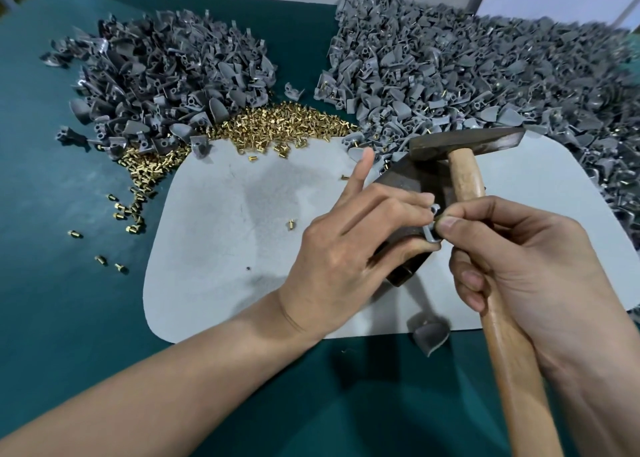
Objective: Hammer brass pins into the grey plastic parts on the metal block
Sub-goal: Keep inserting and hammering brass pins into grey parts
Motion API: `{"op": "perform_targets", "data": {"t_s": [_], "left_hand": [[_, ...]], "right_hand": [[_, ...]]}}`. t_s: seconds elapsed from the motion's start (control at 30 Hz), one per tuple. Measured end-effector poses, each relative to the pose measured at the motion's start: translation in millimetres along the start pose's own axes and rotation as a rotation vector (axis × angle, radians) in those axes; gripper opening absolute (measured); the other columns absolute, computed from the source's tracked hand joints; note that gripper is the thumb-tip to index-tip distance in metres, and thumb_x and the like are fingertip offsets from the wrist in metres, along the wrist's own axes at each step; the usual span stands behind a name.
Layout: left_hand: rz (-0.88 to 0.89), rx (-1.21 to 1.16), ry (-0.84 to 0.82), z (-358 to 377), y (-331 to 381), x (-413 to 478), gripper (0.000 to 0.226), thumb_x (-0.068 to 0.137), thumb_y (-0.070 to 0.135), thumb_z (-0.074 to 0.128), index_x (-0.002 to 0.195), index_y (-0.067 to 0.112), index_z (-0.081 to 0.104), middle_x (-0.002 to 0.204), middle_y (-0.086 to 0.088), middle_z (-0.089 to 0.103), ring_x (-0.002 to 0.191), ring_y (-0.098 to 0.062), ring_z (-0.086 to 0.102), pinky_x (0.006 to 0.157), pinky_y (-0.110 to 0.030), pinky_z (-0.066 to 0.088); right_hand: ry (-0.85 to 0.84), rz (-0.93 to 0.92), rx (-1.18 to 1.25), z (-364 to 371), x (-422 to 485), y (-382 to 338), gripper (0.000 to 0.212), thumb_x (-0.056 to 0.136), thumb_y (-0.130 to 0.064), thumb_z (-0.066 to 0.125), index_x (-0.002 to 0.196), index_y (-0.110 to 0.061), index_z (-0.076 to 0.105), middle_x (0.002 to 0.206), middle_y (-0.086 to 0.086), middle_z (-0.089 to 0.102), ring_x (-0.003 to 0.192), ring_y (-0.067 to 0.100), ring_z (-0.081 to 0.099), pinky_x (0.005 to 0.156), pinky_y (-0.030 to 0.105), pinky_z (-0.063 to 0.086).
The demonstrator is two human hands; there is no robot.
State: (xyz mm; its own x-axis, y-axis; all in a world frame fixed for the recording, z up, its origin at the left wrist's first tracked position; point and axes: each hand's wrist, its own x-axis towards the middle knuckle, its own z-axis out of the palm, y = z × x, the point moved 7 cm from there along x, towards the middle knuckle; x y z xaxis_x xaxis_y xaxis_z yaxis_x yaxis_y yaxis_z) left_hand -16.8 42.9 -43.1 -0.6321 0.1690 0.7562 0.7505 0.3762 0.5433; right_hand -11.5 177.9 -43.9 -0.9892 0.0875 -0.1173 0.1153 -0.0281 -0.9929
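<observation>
Head cam, the only view I have. Left hand [349, 249] sits over the near end of the dark metal block [403, 179], which lies on a pale grey rounded mat [225, 221] on the green table top [69, 301]. Its thumb & middle fingers are closed on a small grey plastic part [431, 230] at the block's near-right edge. The index finger points up straight, clear of the part.

Right hand [519, 259] meets it from the other side, w/ thumb & forefinger tips pinched against the same part. There's a brass speck at the thumb tip, too small for me to call a pin. The other three fingers are wrapped round the light wooden handle of a hammer w/ dark steel head [467, 141]. The head lies across the block's far end; can't tell if it touches. The handle runs down out of frame at bottom right.

Behind the mat, centre, is a heap of small brass pins [277, 121], w/ strays spilling left onto the table and one lone pin [292, 223] on the mat. Far left is a pile of darker grey plastic parts [166, 76]. Far right is a bigger pile of lighter grey parts [485, 69], some w/ brass showing. One loose grey scoop-shaped part [429, 335] lies at the mat's near edge.
</observation>
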Motion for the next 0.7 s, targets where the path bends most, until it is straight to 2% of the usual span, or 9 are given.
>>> {"op": "perform_targets", "data": {"t_s": [0.1, 0.37, 0.5, 0.7], "left_hand": [[-0.001, -0.007, -0.009, 0.7, 0.6, 0.0, 0.016, 0.074, 0.001, 0.077, 0.084, -0.008, 0.069, 0.093, -0.016, 0.072, 0.089, -0.016, 0.066, 0.116, -0.044, 0.028], [-0.002, -0.010, -0.022, 1.4, 0.9, -0.2, 0.015, 0.075, 0.001, 0.077, 0.085, -0.007, 0.069, 0.094, -0.016, 0.072, 0.089, -0.016, 0.065, 0.116, -0.045, 0.027], [-0.007, 0.001, -0.004, -0.1, 0.6, 0.0, 0.017, 0.073, 0.001, 0.078, 0.085, -0.007, 0.069, 0.093, -0.016, 0.072, 0.088, -0.016, 0.066, 0.116, -0.044, 0.028], [-0.008, -0.001, 0.022, -0.8, 0.3, -0.8, 0.017, 0.073, 0.002, 0.078, 0.084, -0.007, 0.069, 0.091, -0.015, 0.072, 0.087, -0.016, 0.066, 0.116, -0.045, 0.028]], "right_hand": [[0.007, -0.018, -0.054, -2.5, 0.5, -2.1, 0.016, 0.076, -0.003, 0.068, 0.062, -0.013, 0.069, 0.039, 0.005, 0.039, 0.031, 0.013, 0.033, 0.034, 0.016, 0.031], [0.011, -0.015, -0.061, -3.9, 1.5, -0.4, 0.015, 0.075, -0.004, 0.068, 0.064, -0.013, 0.070, 0.041, 0.007, 0.038, 0.031, 0.014, 0.035, 0.034, 0.017, 0.032], [0.005, -0.022, -0.031, 0.2, -0.5, -1.5, 0.003, 0.066, -0.014, 0.072, 0.064, -0.012, 0.071, 0.044, 0.007, 0.038, 0.032, 0.013, 0.035, 0.034, 0.017, 0.033], [0.005, -0.022, -0.019, 2.1, -2.1, -2.3, 0.009, 0.060, -0.021, 0.069, 0.065, -0.013, 0.071, 0.042, 0.004, 0.039, 0.031, 0.011, 0.035, 0.033, 0.016, 0.032]]}}
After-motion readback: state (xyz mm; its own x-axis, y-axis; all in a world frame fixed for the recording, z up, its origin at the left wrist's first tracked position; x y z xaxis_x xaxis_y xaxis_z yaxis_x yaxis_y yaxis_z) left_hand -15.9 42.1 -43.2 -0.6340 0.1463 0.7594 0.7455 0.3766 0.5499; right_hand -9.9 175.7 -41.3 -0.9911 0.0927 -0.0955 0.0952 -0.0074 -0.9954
